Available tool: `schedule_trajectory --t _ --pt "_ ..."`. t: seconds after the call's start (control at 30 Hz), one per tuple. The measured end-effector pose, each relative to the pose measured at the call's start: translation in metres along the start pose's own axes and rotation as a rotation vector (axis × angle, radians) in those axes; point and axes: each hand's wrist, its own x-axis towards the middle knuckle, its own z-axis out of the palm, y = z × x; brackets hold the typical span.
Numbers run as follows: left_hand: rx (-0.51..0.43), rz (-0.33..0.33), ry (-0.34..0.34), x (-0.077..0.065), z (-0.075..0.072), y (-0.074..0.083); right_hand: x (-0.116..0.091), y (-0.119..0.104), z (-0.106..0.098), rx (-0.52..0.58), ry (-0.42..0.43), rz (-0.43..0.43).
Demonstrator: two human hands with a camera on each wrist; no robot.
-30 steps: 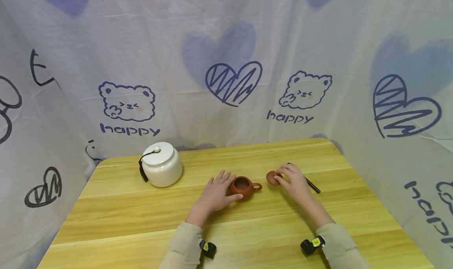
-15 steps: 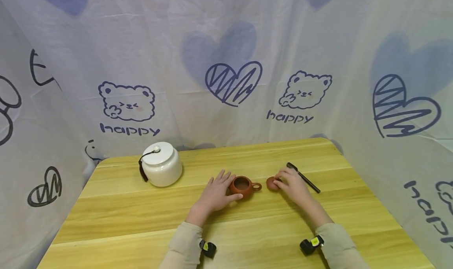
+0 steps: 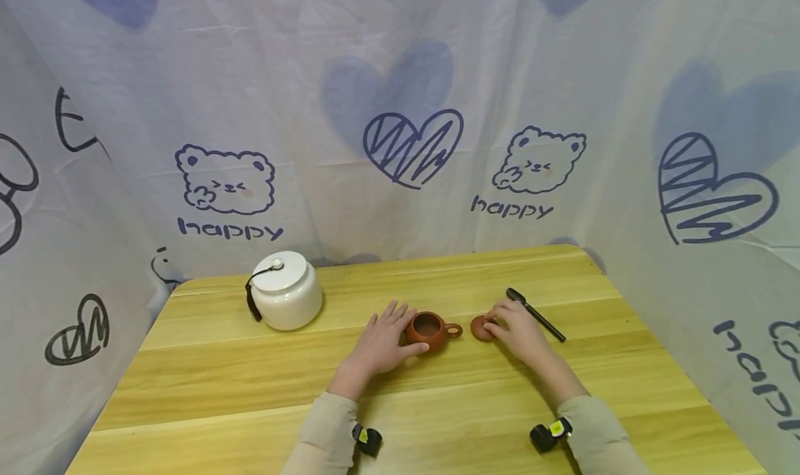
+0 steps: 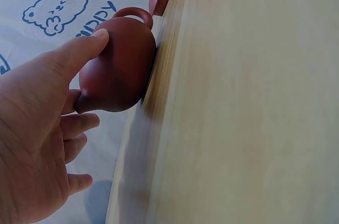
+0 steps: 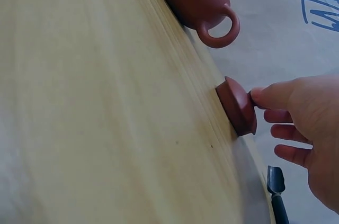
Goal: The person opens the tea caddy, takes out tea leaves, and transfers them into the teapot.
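Note:
A small reddish-brown clay teapot stands upright and lidless on the wooden table, its loop handle to the right. My left hand holds it from the left, thumb on the near side of the body. In the left wrist view the teapot has its spout between my thumb and fingers; the other fingers are spread loosely. On the right, my right hand pinches the knob of the matching teapot lid. The right wrist view shows the lid with its underside against the table, apart from the teapot.
A white lidded jar with a black tassel stands at the back left. Just beyond my right hand lies a slim black tool with a scoop-like end. Printed white curtains surround the wooden table.
My right hand has lowered the lid toward me and set it flat on the table, uncovering more of the black tool. The left hand and teapot stay where they were.

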Motion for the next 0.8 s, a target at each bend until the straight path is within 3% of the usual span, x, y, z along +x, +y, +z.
schedule_trajectory --t 0.37,0.8 --pt "0.033 -0.030 -0.004 0.001 0.000 0.001 0.001 -0.005 -0.011 -0.172 -0.002 -0.010" --pt "0.081 -0.042 0.022 -0.006 -0.020 0.008 0.006 -0.013 -0.037 -0.189 0.013 -0.041"
